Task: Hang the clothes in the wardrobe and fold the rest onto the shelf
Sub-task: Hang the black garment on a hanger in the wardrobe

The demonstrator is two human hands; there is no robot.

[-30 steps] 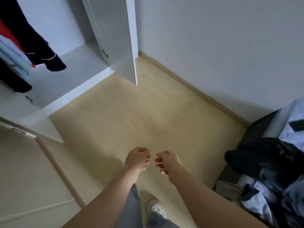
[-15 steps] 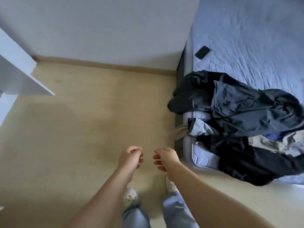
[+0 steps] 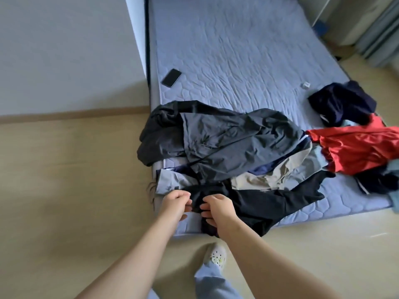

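Floor [image 3: 64,180]: pale wood, it filled the side from 6 to 10 o'clock of the view.
Bed [image 3: 237,50]: a blue quilted mattress, it ran from the centre toward 1 o'clock, one long side against the wall.
Clothes [image 3: 269,175]: a loose heap lay on the near end of the bed, from the centre toward 3 o'clock.
Grey jacket [image 3: 237,139]: crumpled on top of the heap, one part hung over the bed's edge at 9 o'clock of the heap.
Black garment [image 3: 269,203]: it lay at 6 o'clock of the heap and hung over the near edge of the bed.
Red garment [image 3: 354,147]: spread at 3 o'clock of the grey jacket.
Navy garment [image 3: 343,102]: bunched at 12 o'clock of the red garment, touching it.
Left hand [image 3: 175,205]: fingers loosely curled, just beside the black garment's edge; nothing was seen in it.
Right hand [image 3: 219,209]: fingers loosely curled in front of the black garment; I cannot tell if it held the cloth.
Shoe [image 3: 216,256]: white, on the floor at 6 o'clock of the hands.
Phone [image 3: 171,77]: dark, flat on the bed at 11 o'clock of the heap.
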